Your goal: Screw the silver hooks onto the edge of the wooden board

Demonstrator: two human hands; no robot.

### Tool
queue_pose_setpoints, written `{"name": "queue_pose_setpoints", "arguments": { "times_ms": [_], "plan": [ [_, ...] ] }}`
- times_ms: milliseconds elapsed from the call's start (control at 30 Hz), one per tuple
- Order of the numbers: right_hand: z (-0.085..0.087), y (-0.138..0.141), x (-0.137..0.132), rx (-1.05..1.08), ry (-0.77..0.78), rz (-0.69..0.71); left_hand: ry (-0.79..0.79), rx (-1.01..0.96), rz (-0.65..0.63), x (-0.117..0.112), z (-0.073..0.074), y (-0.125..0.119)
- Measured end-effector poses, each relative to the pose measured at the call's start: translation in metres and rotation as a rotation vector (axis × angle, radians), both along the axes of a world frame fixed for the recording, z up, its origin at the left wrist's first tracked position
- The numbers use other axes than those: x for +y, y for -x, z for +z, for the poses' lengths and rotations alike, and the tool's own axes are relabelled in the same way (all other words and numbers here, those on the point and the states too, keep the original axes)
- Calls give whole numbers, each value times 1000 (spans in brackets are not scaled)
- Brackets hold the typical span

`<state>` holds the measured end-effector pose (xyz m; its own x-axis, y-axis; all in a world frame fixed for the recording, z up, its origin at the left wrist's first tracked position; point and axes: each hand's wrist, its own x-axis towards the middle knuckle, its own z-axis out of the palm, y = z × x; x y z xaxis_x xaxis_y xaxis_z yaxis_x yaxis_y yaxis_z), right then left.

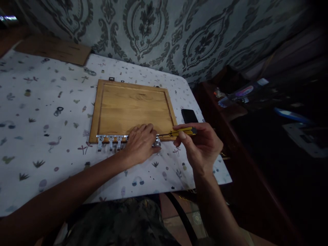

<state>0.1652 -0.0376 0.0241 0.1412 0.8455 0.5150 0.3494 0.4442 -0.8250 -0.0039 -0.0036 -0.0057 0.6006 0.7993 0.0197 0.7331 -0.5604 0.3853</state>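
A framed wooden board [135,109] lies flat on the table. Along its near edge runs a metal hook rail [111,139] with several shiny hooks hanging past the edge. My left hand [140,143] is closed over the rail and the board's edge, fingers curled on top, thumb beside a hook at the right; it hides the rail's middle. In my right hand [201,143] is a screwdriver [182,132] with a yellow and black handle, pinched between thumb and fingers. Its shaft points left, nearly level, with the tip close to my left fingers. Whether the tip touches a screw I cannot tell.
The table [64,164] has a white printed cloth. A black flat object [189,116] lies right of the board, and a cardboard piece [53,49] at the back left. Patterned wallpaper [153,30] rises behind. Right of the table, a clear bottle [241,94] lies on dark furniture.
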Motion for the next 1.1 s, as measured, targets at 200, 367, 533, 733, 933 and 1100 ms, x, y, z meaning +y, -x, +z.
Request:
{"name": "queue_pose_setpoints", "arguments": {
  "times_ms": [200, 367, 533, 733, 933, 1100],
  "plan": [
    [5, -9, 3, -45, 31, 102, -34, -9, 2, 0, -3, -1],
    [4, -9, 4, -34, 16, 107, -47, -19, -1, 0, -6, -1],
    [-3, -7, 7, 20, -33, -18, -44, -9, 4, 0, -6, -1],
    [-5, -5, 9, 27, -15, -67, -47, -17, 7, 0, -7, -1],
    [-3, -3, 9, 42, -16, -67, -52, -16, -1, 0, -9, -1],
    [1, -5, 5, 3, 29, -17, -62, -21, -3, 0, -9, 0]
  ]
}}
